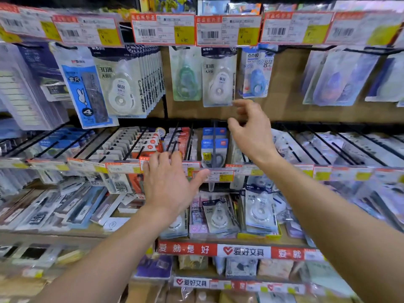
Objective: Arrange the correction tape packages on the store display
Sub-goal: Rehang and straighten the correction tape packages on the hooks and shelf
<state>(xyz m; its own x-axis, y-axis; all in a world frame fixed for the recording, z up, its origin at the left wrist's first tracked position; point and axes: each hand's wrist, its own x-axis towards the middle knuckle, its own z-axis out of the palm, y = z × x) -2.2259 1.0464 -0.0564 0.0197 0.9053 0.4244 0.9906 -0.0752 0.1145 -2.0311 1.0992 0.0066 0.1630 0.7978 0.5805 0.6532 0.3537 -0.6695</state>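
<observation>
Right hand [251, 132]: raised, fingers [244, 107] loosely curled, thumb held apart below them, gripping nothing. Fingertips just beside the lower right corner of a hanging white tape pack [218, 84]; contact cannot be told, the frame is blurred there. Left of that pack, a green pack [185, 77] on the next hook; right of it, above the knuckles, a blue pack [258, 77]. Farther left, a full row of white packs [124, 84]. Above all of these, a strip of price tags [227, 30]. Left hand [168, 184]: lower and to the left, flat and spread, fingers straight, thumb out to the right, holding nothing. Its fingertips lie over the tag rail [218, 174] of the middle row, with red-tagged packs [150, 141] on black hooks just behind them. Below the thumb, more white tape packs [218, 215] stand in the lower row, one in a blue card [260, 211] beside them. Beneath those, under both forearms, a red banner [188, 249].
</observation>
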